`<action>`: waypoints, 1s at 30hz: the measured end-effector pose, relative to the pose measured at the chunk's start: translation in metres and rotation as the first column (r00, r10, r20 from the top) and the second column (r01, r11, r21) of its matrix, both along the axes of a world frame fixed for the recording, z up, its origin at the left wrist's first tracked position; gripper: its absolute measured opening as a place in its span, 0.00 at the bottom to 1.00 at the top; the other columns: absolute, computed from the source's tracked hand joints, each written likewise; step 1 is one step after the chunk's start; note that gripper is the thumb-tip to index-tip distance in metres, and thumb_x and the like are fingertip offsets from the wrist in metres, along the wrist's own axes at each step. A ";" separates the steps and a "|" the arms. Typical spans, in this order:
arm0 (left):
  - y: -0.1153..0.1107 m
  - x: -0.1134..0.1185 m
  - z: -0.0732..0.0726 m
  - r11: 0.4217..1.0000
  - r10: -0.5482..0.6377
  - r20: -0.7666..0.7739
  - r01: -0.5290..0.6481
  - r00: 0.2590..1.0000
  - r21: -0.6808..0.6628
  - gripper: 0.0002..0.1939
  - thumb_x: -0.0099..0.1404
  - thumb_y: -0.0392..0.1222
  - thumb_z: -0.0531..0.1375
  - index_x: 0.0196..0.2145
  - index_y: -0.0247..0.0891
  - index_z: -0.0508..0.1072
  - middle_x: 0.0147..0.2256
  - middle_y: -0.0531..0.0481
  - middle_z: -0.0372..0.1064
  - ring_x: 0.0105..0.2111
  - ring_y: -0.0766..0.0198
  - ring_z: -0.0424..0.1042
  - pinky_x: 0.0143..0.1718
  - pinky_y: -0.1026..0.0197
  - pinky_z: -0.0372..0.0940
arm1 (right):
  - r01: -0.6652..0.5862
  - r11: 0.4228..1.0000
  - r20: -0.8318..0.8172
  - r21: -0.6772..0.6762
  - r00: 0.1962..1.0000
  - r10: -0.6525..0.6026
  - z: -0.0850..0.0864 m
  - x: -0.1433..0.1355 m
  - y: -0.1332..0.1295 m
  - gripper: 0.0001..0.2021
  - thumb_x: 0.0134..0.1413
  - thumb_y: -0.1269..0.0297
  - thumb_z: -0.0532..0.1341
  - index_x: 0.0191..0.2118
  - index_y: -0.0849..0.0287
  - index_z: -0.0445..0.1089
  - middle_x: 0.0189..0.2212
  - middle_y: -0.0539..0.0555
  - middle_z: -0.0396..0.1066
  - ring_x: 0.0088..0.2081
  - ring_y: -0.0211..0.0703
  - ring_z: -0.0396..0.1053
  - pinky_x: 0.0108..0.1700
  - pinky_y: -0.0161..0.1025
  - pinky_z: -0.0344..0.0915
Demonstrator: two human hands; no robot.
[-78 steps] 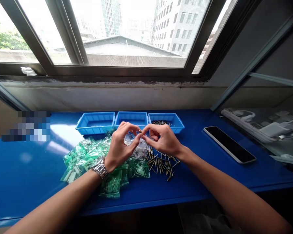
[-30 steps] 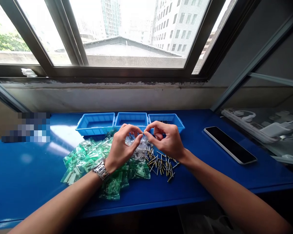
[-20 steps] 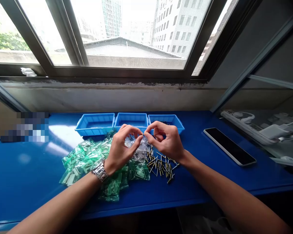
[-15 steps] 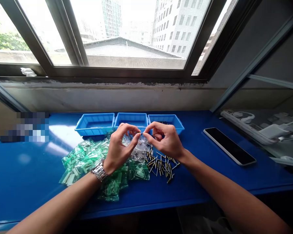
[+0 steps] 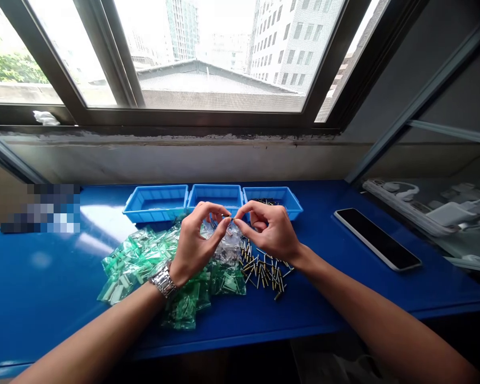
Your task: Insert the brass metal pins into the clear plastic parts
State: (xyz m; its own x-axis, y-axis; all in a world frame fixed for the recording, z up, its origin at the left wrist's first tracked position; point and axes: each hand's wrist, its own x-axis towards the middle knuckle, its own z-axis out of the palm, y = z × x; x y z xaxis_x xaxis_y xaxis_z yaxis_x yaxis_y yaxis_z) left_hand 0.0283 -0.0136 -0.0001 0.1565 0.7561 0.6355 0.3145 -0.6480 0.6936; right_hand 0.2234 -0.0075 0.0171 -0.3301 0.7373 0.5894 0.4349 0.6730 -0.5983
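My left hand (image 5: pixel 196 242) and right hand (image 5: pixel 269 229) pinch together on one tiny pin (image 5: pixel 229 217) above the clear bags (image 5: pixel 229 248), and a slack fingertip could, I think, drop it into the pin heap (image 5: pixel 264 266) at 5 o'clock, lost among the others on the worktop (image 5: pixel 324 298).

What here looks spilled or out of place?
Small pins lie scattered loose on the blue table, though a few sit in the right tray. Green packets sprawl in an untidy heap.
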 end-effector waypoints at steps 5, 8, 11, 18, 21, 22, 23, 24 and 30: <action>-0.001 0.000 0.001 1.000 -0.030 -0.030 0.029 0.999 -0.007 0.03 0.72 0.41 0.63 0.40 0.40 0.74 0.35 0.53 0.73 0.35 0.64 0.67 0.38 0.58 0.64 | 0.014 0.999 -0.077 0.040 0.997 -0.011 0.002 0.000 -0.003 0.04 0.59 0.65 0.66 0.35 0.60 0.73 0.17 0.40 0.48 0.18 0.31 0.49 0.22 0.35 0.51; -0.001 0.001 0.001 0.997 -0.071 -0.090 0.073 0.993 0.017 0.02 0.71 0.39 0.63 0.39 0.39 0.73 0.34 0.52 0.72 0.35 0.64 0.67 0.37 0.58 0.63 | -0.016 0.999 -0.092 0.050 0.996 0.020 0.000 -0.001 -0.004 0.03 0.58 0.66 0.67 0.36 0.59 0.73 0.17 0.40 0.49 0.19 0.31 0.49 0.23 0.35 0.52; -0.002 0.002 -0.001 0.994 -0.102 -0.126 0.108 0.987 0.036 0.02 0.71 0.37 0.62 0.39 0.39 0.72 0.33 0.52 0.70 0.35 0.63 0.67 0.37 0.58 0.63 | -0.044 0.998 -0.081 0.053 0.996 0.048 -0.002 -0.002 -0.005 0.02 0.59 0.67 0.66 0.37 0.59 0.73 0.17 0.40 0.48 0.19 0.31 0.49 0.23 0.35 0.52; -0.001 0.001 0.002 0.998 -0.049 -0.069 0.050 0.996 0.024 0.02 0.71 0.40 0.63 0.39 0.40 0.74 0.34 0.52 0.72 0.35 0.63 0.68 0.37 0.57 0.64 | -0.011 1.000 -0.084 0.028 0.996 0.014 0.001 0.000 -0.003 0.03 0.59 0.65 0.66 0.36 0.58 0.72 0.17 0.40 0.49 0.18 0.31 0.49 0.23 0.36 0.52; -0.002 0.000 0.003 1.000 -0.021 -0.011 0.021 1.000 0.001 0.03 0.71 0.41 0.63 0.40 0.40 0.74 0.35 0.51 0.73 0.36 0.63 0.69 0.37 0.57 0.65 | -0.004 1.000 -0.045 -0.007 0.999 0.003 0.001 0.000 -0.003 0.04 0.60 0.64 0.65 0.36 0.58 0.72 0.17 0.40 0.49 0.19 0.31 0.49 0.24 0.36 0.52; -0.002 -0.001 0.002 1.000 -0.016 0.002 0.016 1.000 -0.002 0.03 0.71 0.41 0.63 0.41 0.41 0.74 0.35 0.51 0.73 0.36 0.63 0.69 0.38 0.56 0.65 | -0.013 1.000 -0.027 -0.023 1.000 0.012 0.001 0.000 -0.002 0.04 0.60 0.64 0.64 0.36 0.58 0.72 0.17 0.40 0.49 0.19 0.32 0.49 0.24 0.36 0.53; -0.002 -0.001 0.002 1.000 -0.016 0.008 0.016 1.000 -0.003 0.03 0.71 0.41 0.62 0.41 0.41 0.74 0.35 0.51 0.73 0.36 0.62 0.69 0.38 0.56 0.65 | -0.027 0.999 -0.012 -0.038 1.000 0.026 0.000 0.000 -0.002 0.04 0.60 0.64 0.64 0.36 0.58 0.72 0.17 0.40 0.49 0.19 0.32 0.50 0.24 0.36 0.53; -0.003 -0.001 0.002 1.000 -0.018 0.008 0.018 1.000 -0.001 0.03 0.72 0.41 0.62 0.41 0.41 0.74 0.35 0.50 0.73 0.36 0.62 0.69 0.38 0.56 0.66 | -0.043 0.998 -0.001 -0.051 0.999 0.043 -0.002 -0.001 -0.002 0.04 0.61 0.64 0.64 0.36 0.58 0.72 0.17 0.40 0.49 0.19 0.32 0.50 0.24 0.36 0.53; -0.003 0.000 0.002 0.999 -0.029 -0.022 0.029 0.999 0.018 0.03 0.71 0.40 0.62 0.40 0.40 0.74 0.37 0.50 0.73 0.36 0.62 0.69 0.38 0.55 0.66 | -0.085 0.994 0.016 -0.073 0.996 0.087 -0.007 -0.003 -0.001 0.06 0.61 0.62 0.65 0.38 0.59 0.74 0.17 0.40 0.50 0.19 0.31 0.51 0.24 0.35 0.53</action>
